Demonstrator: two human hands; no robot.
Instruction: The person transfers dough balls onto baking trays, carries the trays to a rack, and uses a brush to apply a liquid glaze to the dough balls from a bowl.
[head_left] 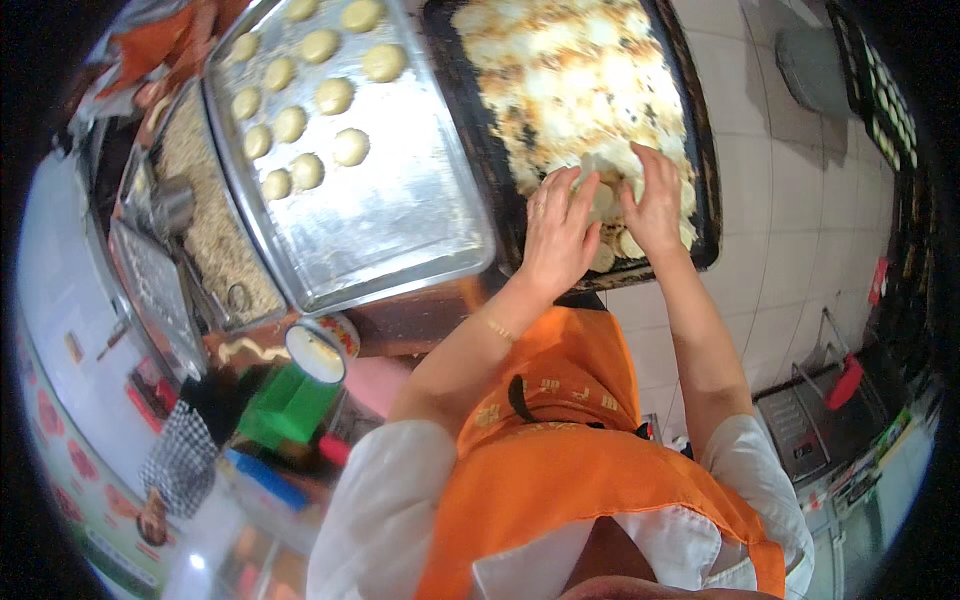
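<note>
A black-rimmed baking tray [712, 190] lies in front of me, its surface coated whitish with brown scorched streaks. Pale flat dough rounds [630, 243] are placed along its near end, some partly covered by my hands. My left hand [560, 225] is over the near left part of this tray, fingers extended forward and thumb apart. Opposite it, my right hand [657, 205] reaches down with its thumb and fingers spread. Between the two hands are pale rounds; whether the fingertips touch them is hard to tell.
To the left, a silver metal tray [400, 225] holds several round dough balls [333, 96]. Beyond it stands a bin of crumbly filling [215, 190] with a metal cup. A white bowl [316, 352] sits near the table edge. Another person's hand [150, 95] shows at the far left.
</note>
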